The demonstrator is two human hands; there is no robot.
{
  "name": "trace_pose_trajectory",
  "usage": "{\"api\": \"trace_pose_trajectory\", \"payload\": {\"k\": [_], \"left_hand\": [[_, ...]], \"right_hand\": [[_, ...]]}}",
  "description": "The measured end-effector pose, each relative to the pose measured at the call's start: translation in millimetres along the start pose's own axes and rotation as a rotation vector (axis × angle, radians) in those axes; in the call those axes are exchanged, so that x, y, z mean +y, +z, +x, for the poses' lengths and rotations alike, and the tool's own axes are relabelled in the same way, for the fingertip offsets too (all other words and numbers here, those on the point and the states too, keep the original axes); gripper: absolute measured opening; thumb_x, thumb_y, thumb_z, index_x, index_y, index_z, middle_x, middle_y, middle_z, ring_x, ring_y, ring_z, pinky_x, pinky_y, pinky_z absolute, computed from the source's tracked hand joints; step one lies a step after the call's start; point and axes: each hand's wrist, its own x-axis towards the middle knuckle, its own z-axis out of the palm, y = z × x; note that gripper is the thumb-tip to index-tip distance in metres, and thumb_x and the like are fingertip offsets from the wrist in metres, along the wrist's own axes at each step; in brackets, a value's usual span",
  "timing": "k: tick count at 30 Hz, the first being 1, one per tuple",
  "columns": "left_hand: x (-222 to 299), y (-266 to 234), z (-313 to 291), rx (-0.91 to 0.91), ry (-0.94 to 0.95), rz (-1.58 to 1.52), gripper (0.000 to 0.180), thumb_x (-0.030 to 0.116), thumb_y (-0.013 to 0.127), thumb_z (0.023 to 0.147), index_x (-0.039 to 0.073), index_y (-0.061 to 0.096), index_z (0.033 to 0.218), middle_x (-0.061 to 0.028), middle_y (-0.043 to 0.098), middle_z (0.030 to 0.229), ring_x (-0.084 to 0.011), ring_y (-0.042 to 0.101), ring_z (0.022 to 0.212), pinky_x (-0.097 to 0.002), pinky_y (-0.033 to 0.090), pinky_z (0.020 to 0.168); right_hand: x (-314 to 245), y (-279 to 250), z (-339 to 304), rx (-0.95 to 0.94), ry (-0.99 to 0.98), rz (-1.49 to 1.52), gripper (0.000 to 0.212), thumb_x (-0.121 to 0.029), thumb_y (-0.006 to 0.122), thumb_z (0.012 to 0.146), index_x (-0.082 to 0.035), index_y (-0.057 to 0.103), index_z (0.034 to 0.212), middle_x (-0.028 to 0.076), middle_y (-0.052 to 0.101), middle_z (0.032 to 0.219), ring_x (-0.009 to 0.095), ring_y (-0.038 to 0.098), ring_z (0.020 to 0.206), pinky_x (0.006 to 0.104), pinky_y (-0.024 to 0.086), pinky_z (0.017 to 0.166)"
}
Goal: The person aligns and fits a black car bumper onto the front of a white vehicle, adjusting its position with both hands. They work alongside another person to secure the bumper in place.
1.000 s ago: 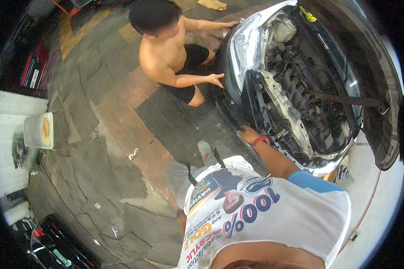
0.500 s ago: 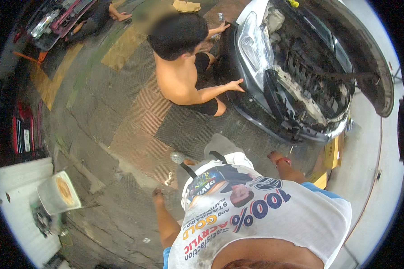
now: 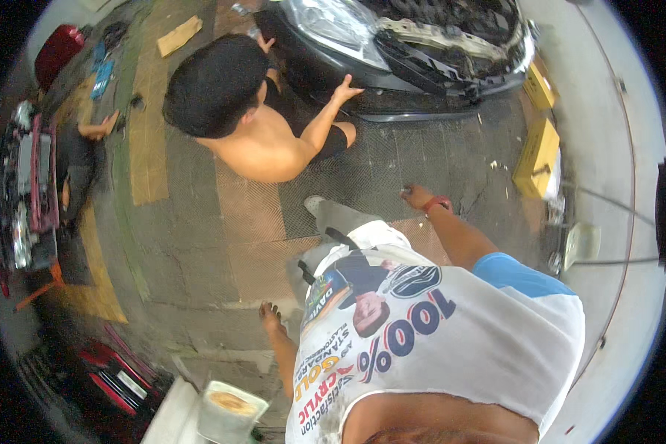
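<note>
My left hand (image 3: 271, 317) hangs beside my body over the floor mats. Its fingers are loosely apart and nothing shows in them. Out ahead of my right side is my right hand (image 3: 419, 198), a red band (image 3: 438, 204) round its wrist. Its fingers are slightly bent and I see nothing in them. Beyond it stands the front of a car, with a clear headlight (image 3: 331, 29) and a dark bumper (image 3: 414, 103). A crouching person (image 3: 263, 152) has one hand by the bumper and the other near its left end. Neither of my hands touches the car.
Yellow boxes (image 3: 536, 157) stand along the right wall. A pale container (image 3: 233, 407) with a tan top is near my left side. Another person (image 3: 78, 166) sits on the floor by a second stripped car front (image 3: 33, 181). A flat tan piece (image 3: 179, 37) lies far left.
My view has turned and shifted, so the car sits higher and more of the left side and the boxes shows. My right hand has swung forward. The crouching person stays at the bumper.
</note>
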Motion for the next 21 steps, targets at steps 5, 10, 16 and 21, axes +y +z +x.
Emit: {"api": "trace_pose_trajectory", "payload": {"k": [5, 10, 16, 21], "left_hand": [[86, 18, 24, -0.241, 0.343, 0.599, 0.058, 0.045, 0.063, 0.1, 0.006, 0.053, 0.142, -0.0086, 0.063, 0.113, -0.0212, 0.059, 0.102, -0.0369, 0.047, 0.092], [101, -33, 102, -0.417, 0.332, 0.624, 0.066, 0.049, 0.067, 0.096, 0.002, 0.054, 0.14, -0.0092, 0.065, 0.106, -0.0211, 0.06, 0.096, -0.0349, 0.05, 0.087], [154, -102, 184, -0.243, 0.318, 0.969, 0.063, 0.048, 0.062, 0.098, 0.002, 0.054, 0.14, -0.0164, 0.067, 0.122, -0.0292, 0.064, 0.103, -0.0429, 0.05, 0.089], [150, -67, 135, -0.162, 0.302, 0.845, 0.056, 0.045, 0.058, 0.101, 0.0, 0.06, 0.134, -0.0152, 0.067, 0.125, -0.0315, 0.064, 0.105, -0.0458, 0.049, 0.09]], "right_hand": [[-73, 35, -58, 0.04, 0.028, 0.169, 0.063, -0.044, 0.063, 0.096, -0.002, 0.054, 0.142, 0.024, 0.065, 0.13, 0.038, 0.062, 0.122, 0.0456, 0.046, 0.106], [-56, 88, -155, 0.275, 0.072, 0.489, 0.061, -0.04, 0.064, 0.096, -0.001, 0.053, 0.142, 0.025, 0.065, 0.129, 0.037, 0.063, 0.121, 0.0437, 0.047, 0.105], [22, 207, -314, 0.025, 0.544, 0.385, 0.064, -0.043, 0.065, 0.093, -0.002, 0.054, 0.141, 0.027, 0.062, 0.133, 0.036, 0.062, 0.123, 0.0427, 0.048, 0.103], [114, 325, -413, -0.014, 0.827, 0.489, 0.061, -0.042, 0.068, 0.091, -0.002, 0.06, 0.135, 0.022, 0.071, 0.117, 0.033, 0.071, 0.101, 0.0434, 0.055, 0.088]]}}
